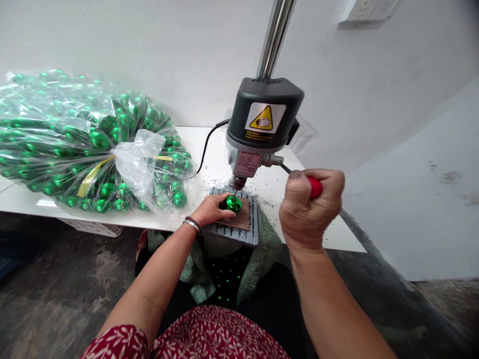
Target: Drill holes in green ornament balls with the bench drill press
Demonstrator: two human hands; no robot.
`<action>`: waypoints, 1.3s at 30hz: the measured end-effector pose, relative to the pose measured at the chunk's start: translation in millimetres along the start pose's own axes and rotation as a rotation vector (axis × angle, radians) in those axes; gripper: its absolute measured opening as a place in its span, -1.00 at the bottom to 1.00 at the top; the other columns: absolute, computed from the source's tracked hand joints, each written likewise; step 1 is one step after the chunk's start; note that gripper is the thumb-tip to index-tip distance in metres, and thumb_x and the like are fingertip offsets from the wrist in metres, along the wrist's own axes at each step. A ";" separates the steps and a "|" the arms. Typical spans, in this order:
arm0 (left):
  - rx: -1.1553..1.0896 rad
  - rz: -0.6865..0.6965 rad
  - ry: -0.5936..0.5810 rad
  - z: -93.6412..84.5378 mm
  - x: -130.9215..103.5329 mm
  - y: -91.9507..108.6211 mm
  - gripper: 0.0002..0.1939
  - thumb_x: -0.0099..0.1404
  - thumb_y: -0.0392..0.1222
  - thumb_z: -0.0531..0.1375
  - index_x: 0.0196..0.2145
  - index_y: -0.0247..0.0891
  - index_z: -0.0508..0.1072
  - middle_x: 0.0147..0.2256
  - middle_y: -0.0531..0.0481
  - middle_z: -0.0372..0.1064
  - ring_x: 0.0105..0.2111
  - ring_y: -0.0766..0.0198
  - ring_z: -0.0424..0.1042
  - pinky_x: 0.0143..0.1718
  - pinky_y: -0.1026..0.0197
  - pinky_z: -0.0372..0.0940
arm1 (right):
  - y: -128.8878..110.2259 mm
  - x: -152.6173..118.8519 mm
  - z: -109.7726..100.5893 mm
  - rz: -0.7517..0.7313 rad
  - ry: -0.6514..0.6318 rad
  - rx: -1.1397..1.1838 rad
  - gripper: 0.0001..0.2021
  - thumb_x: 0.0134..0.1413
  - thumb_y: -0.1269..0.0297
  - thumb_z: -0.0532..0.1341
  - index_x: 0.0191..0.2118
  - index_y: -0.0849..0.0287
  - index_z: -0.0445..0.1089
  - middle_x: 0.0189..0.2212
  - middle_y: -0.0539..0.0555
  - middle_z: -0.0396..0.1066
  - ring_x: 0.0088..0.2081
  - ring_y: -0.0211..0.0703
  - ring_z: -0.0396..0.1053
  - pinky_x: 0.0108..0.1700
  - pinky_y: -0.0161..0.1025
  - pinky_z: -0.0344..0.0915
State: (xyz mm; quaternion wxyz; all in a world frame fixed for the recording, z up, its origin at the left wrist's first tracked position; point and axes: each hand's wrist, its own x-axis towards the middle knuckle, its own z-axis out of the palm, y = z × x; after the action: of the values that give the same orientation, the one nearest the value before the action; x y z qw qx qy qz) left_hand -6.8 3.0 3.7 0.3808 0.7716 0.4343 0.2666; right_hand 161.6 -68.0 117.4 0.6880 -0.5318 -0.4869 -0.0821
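My left hand (210, 209) grips a shiny green ball (234, 204) between thumb and fingers, on a brown board (241, 222) that lies on the grey slotted base (254, 234) of a small bench drill press (262, 114). The drill's chuck (238, 182) is right above the ball, its bit at or very near the ball's top; whether it has entered I cannot tell. My right hand (309, 207) is wrapped around the red knob (315, 187) of the drill's feed lever, to the right of the drill head.
A large clear plastic bag (138, 154) of many green balls lies on the left of the white table (187, 134). A black cord (205, 144) runs behind the drill. Dark shavings litter the tabletop. A green cloth sack (264, 249) hangs below the drill base, with green balls inside.
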 end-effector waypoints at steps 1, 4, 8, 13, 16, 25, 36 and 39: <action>0.000 -0.004 0.000 0.0 -0.2 0.5 -0.45 0.08 -0.13 0.35 0.06 -0.24 0.49 -0.18 0.03 0.54 -0.11 0.15 0.46 -0.03 0.22 0.31 | 1.3 -2.1 0.4 0.000 0.006 0.007 -0.80 0.06 0.13 0.17 -0.42 0.14 0.23 -0.51 -0.04 0.26 -0.45 -0.37 0.21 -0.36 -0.33 0.22; -0.006 -0.003 0.000 -0.1 -0.5 1.2 -0.48 0.08 -0.13 0.35 0.03 -0.23 0.50 -0.21 0.05 0.53 -0.14 0.17 0.46 -0.06 0.23 0.31 | 7.8 -13.1 0.3 0.002 0.018 0.010 -0.80 0.07 0.13 0.17 -0.41 0.14 0.24 -0.51 -0.04 0.27 -0.46 -0.37 0.21 -0.36 -0.33 0.22; -0.033 0.003 -0.006 0.3 0.4 0.2 -0.48 0.07 -0.11 0.35 0.02 -0.23 0.51 -0.24 0.08 0.52 -0.19 0.20 0.45 -0.10 0.25 0.31 | 14.1 -23.9 -0.7 -0.022 0.027 0.022 -0.79 0.05 0.13 0.16 -0.43 0.16 0.24 -0.53 -0.03 0.27 -0.47 -0.37 0.22 -0.38 -0.34 0.22; -0.028 -0.017 0.029 3.4 -0.1 0.4 -0.48 0.06 -0.12 0.36 0.01 -0.22 0.51 -0.25 0.08 0.52 -0.17 0.19 0.46 -0.06 0.22 0.32 | -4.3 18.5 7.0 0.032 -0.004 0.044 -0.75 0.04 0.11 0.16 -0.46 0.17 0.17 -0.58 -0.09 0.11 -0.53 -0.43 0.05 -0.44 -0.35 0.10; -0.003 -0.035 0.095 6.1 -7.7 5.7 -0.41 0.03 -0.15 0.38 0.06 -0.23 0.47 -0.16 0.02 0.53 -0.11 0.14 0.47 0.01 0.16 0.31 | -18.9 55.9 14.0 0.175 -0.136 0.052 -0.71 0.04 0.17 0.21 -0.51 0.18 0.10 -0.61 -0.13 0.01 -0.54 -0.48 -0.07 -0.46 -0.36 -0.01; 0.018 0.026 -0.024 -0.8 -79.6 30.8 -0.26 0.05 -0.33 0.30 0.22 -0.16 0.32 0.20 -0.11 0.33 0.08 0.11 0.40 0.19 0.06 0.25 | -22.6 71.2 21.9 0.283 -0.157 0.011 -0.69 0.12 0.30 0.20 -0.50 0.21 0.04 -0.60 -0.16 -0.04 -0.50 -0.52 -0.09 -0.37 -0.38 -0.01; 0.134 -0.359 1.037 -51.1 -141.6 -16.2 -0.73 0.30 -0.10 0.12 -0.15 -0.26 0.52 -0.28 -0.04 0.50 -0.28 0.21 0.46 -0.15 0.16 0.36 | -20.8 68.1 24.3 0.242 -0.146 0.002 -0.68 0.17 0.18 0.16 -0.47 0.20 0.03 -0.56 -0.16 -0.01 -0.50 -0.54 -0.07 -0.35 -0.39 0.00; 0.441 -0.333 0.800 -65.0 -117.5 -29.3 -0.73 0.28 -0.26 0.07 -0.19 -0.27 0.55 -0.22 -0.15 0.52 -0.14 0.09 0.46 0.00 0.05 0.32 | -20.4 67.2 24.5 0.221 -0.131 0.046 -0.65 0.15 0.14 0.18 -0.48 0.21 0.04 -0.57 -0.17 -0.02 -0.51 -0.54 -0.08 -0.36 -0.38 0.00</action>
State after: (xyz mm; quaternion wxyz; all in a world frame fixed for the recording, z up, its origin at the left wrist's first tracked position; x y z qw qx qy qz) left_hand -125.2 -66.7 7.1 0.0489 0.5909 0.7103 0.3794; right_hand 168.9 -29.5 180.6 0.6717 -0.5705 -0.4710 0.0400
